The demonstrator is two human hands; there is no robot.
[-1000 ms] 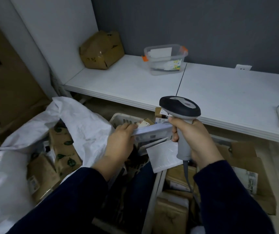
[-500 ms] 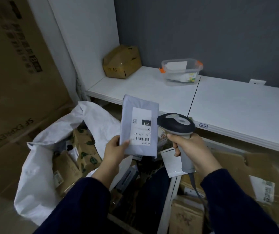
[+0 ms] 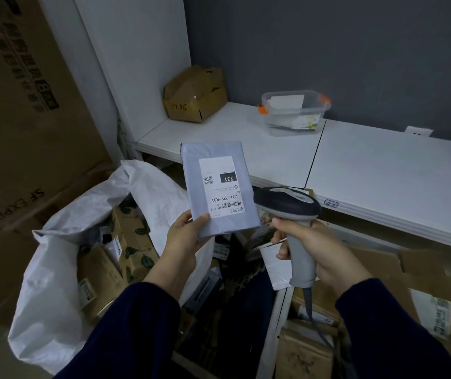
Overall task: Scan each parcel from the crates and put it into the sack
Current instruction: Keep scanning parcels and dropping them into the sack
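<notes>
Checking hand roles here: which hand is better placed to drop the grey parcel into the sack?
The left hand. It already holds the grey parcel, and the white sack gapes open on its side. The right hand grips the scanner.

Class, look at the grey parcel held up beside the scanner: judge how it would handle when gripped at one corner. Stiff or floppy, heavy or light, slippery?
The grey parcel probably is fairly stiff: it stands flat though the left hand grips only its lower corner. Likely light, since fingers and thumb alone hold it. Its smooth plastic-looking wrap may be somewhat slippery.
</notes>
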